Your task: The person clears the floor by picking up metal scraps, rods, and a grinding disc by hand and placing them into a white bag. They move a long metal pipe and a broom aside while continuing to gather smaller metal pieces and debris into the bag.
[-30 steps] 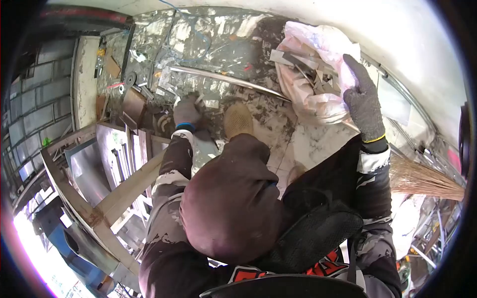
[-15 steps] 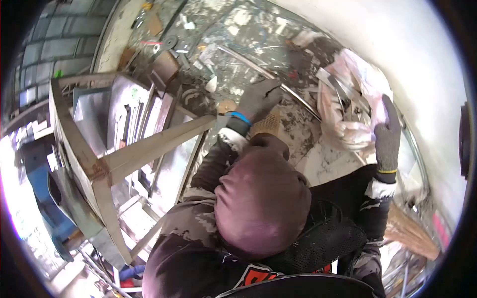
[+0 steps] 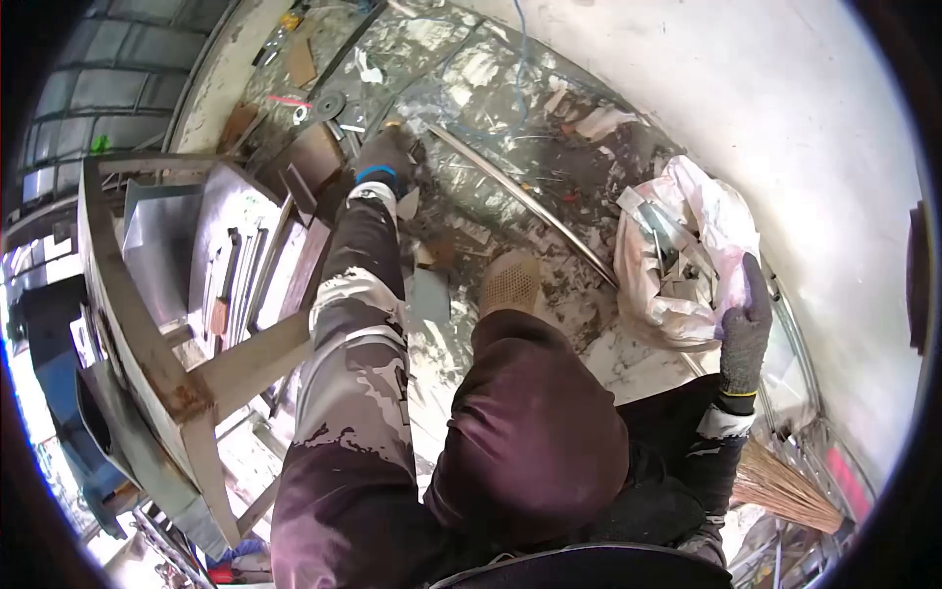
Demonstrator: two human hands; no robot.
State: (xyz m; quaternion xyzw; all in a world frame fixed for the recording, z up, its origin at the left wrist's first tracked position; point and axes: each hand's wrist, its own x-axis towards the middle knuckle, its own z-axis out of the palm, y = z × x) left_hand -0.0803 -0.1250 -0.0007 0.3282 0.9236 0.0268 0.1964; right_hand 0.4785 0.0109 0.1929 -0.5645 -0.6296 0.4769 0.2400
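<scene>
My left hand (image 3: 386,155), in a dark glove with a blue band at the wrist, reaches far forward to the floor beside small metal pieces and a wooden block (image 3: 312,157). Its fingertips are too unclear to make out. On the right, my right hand (image 3: 748,329), in a grey glove with a yellow cuff edge, holds the rim of a whitish plastic bag (image 3: 726,221). Flat scrap pieces (image 3: 662,236) show inside the open bag. A long metal tube (image 3: 525,196) lies on the floor between my hands.
A wooden frame (image 3: 250,365) with metal sheets and strips stands at left. The wall (image 3: 834,177) rises at right, and a straw broom (image 3: 785,486) lies at lower right. A perforated shoe (image 3: 510,283) is below the tube. Debris and a round disc (image 3: 329,105) lie ahead.
My left hand has moved forward and left, away from the tube, with the arm stretched out. My right hand stays at the bag, which appears slightly lower in view.
</scene>
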